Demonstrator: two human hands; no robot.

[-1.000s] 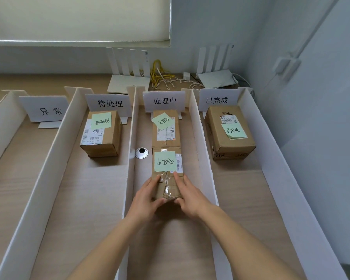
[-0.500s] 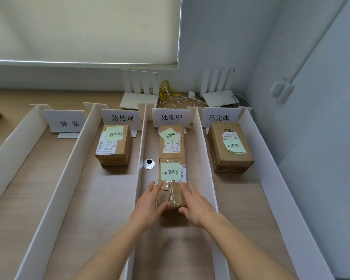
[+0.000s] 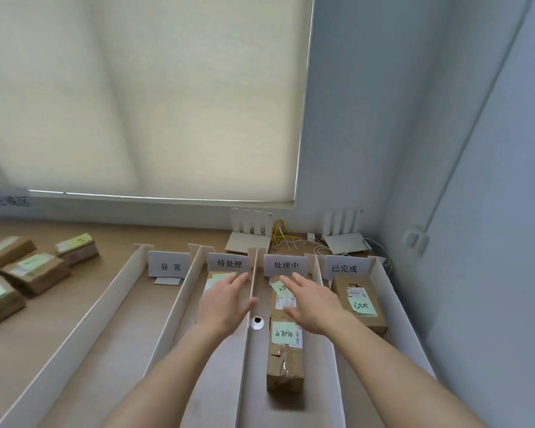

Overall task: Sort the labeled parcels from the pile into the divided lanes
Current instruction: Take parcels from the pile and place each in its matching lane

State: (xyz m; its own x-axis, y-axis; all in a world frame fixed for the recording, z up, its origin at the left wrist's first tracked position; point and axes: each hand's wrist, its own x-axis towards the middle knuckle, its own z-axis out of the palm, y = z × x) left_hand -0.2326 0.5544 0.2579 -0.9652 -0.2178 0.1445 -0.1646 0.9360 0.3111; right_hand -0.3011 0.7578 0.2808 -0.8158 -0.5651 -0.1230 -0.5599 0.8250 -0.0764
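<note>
A long brown parcel (image 3: 285,359) with a green note lies in the third lane, with a second parcel (image 3: 286,301) behind it. Both my hands hover above the lanes and hold nothing. My left hand (image 3: 224,304) is over the second lane with its fingers straight, hiding most of the parcel (image 3: 212,281) there. My right hand (image 3: 314,307) is spread over the third lane, above the rear parcel. A larger parcel (image 3: 360,301) sits in the fourth lane. The pile of labelled parcels (image 3: 22,270) lies on the table at the far left.
White cardboard dividers (image 3: 250,307) form four lanes, each with a paper sign at its far end (image 3: 286,265). A round metal grommet (image 3: 257,322) sits by the middle divider. Two white routers with cables (image 3: 345,242) stand behind the lanes. A wall stands close on the right.
Both hands have let go of the long parcel in the third lane and lifted away from it. The camera has tilted up and the pile at the left has come into view.
</note>
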